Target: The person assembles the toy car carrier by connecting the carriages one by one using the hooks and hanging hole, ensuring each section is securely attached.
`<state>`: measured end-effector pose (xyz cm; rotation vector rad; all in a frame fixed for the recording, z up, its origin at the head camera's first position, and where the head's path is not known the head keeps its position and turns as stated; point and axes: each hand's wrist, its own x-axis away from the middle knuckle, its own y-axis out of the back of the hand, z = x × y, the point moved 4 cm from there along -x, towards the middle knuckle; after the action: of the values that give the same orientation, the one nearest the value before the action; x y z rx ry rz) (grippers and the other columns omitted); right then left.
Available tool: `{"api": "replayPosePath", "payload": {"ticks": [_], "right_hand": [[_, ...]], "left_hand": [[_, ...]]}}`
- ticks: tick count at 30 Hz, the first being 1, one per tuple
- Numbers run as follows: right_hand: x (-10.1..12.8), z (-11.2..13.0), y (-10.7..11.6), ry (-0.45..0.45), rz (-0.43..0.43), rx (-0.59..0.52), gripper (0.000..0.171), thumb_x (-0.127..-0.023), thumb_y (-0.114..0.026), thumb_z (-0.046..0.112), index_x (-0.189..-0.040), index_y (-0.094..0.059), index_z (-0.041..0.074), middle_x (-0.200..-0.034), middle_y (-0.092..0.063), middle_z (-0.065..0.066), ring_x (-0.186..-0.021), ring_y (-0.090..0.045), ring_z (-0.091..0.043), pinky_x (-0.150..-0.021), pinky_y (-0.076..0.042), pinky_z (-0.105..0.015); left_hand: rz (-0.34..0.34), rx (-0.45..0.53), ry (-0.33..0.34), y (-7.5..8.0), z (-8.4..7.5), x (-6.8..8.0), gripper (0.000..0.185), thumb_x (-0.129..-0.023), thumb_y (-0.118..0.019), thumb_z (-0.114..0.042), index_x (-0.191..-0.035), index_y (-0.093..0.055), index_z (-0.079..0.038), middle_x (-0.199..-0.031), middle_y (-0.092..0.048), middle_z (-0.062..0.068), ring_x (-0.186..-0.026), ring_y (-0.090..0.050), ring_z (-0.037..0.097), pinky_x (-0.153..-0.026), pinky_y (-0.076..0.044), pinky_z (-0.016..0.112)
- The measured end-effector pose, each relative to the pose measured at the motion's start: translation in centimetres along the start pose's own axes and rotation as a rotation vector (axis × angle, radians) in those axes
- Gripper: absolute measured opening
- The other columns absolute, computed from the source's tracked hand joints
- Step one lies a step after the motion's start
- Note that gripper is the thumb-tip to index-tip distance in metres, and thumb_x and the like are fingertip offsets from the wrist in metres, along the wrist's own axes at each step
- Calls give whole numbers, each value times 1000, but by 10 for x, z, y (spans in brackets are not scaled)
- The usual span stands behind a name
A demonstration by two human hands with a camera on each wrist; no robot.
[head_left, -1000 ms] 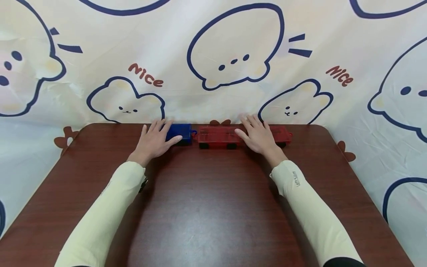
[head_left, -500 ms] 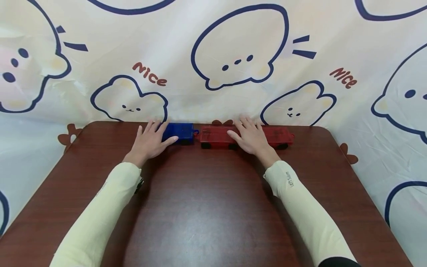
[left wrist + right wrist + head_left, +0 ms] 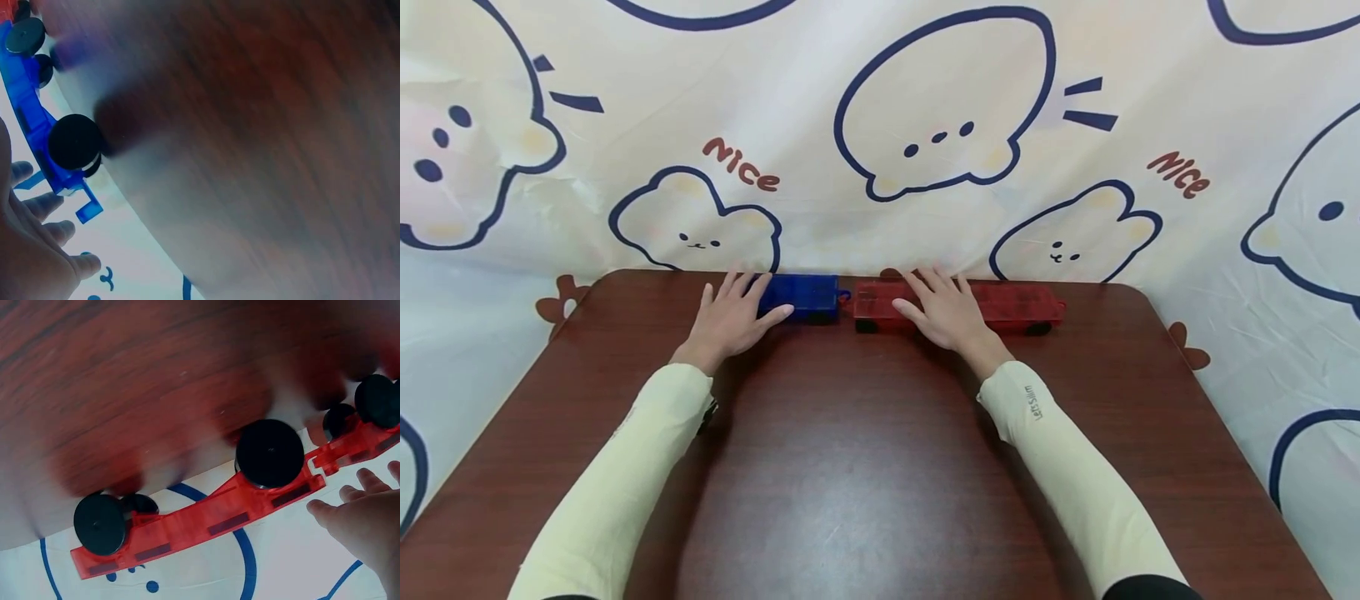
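Your left hand [image 3: 727,319] lies flat with fingers spread on the left end of the blue car [image 3: 801,297]; your right hand [image 3: 946,313] lies likewise, fingers spread, over the joint of the 2 red cars [image 3: 1007,303], all in a row at the table's [image 3: 865,467] far edge, upper centre of the head view. These look like light, stiff, thin plastic shells on 4 black wheels [image 3: 270,453] each, so expect them to roll freely. Take hold across the body sides, not the slim end hooks [image 3: 89,209], which look fragile.

Blue car [image 3: 803,297], translucent plastic on black wheels, standing upright at table's far edge. Hooked at its right end to two red cars [image 3: 1000,303] of the same make, all three in one straight row along the backdrop, wheels down.
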<state>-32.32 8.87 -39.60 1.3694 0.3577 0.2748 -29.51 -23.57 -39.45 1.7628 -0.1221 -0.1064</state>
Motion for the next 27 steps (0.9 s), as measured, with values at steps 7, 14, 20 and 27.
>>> {"api": "replayPosePath", "payload": {"ticks": [7,14,20,27], "right_hand": [[-2,8,-5,-1,27,-9,80,-86,-14,76,-149,-24,27,-155,-25,-3,-146,-11,-26,-116,-6,-57],[-6,16,-10,-4,39,-13,81,-84,-12,78,-149,-23,30,-156,-24,-2,-147,-9,-25,-116,-6,-56],[-7,21,-14,-8,57,-2,81,-84,-11,78,-149,-22,31,-156,-22,-2,-147,-10,-25,-116,-7,-56],[-10,26,-15,-6,57,-4,80,-85,-13,77,-149,-23,31,-156,-22,-2,-147,-12,-24,-116,-8,-56]], "left_hand": [[5,-12,3,-3,5,-2,94,-82,-22,-80,-150,-22,-15,-156,-17,16,-145,0,36,-108,2,69],[10,-19,4,-3,8,-5,93,-82,-22,-80,-150,-21,-16,-156,-14,17,-144,-2,39,-108,5,68],[26,-21,5,-5,10,-8,93,-82,-21,-80,-150,-21,-16,-156,-12,17,-143,-3,41,-107,6,69],[25,-26,13,-7,17,-9,93,-82,-21,-80,-150,-20,-18,-157,-11,16,-143,-3,42,-106,7,70]]}}
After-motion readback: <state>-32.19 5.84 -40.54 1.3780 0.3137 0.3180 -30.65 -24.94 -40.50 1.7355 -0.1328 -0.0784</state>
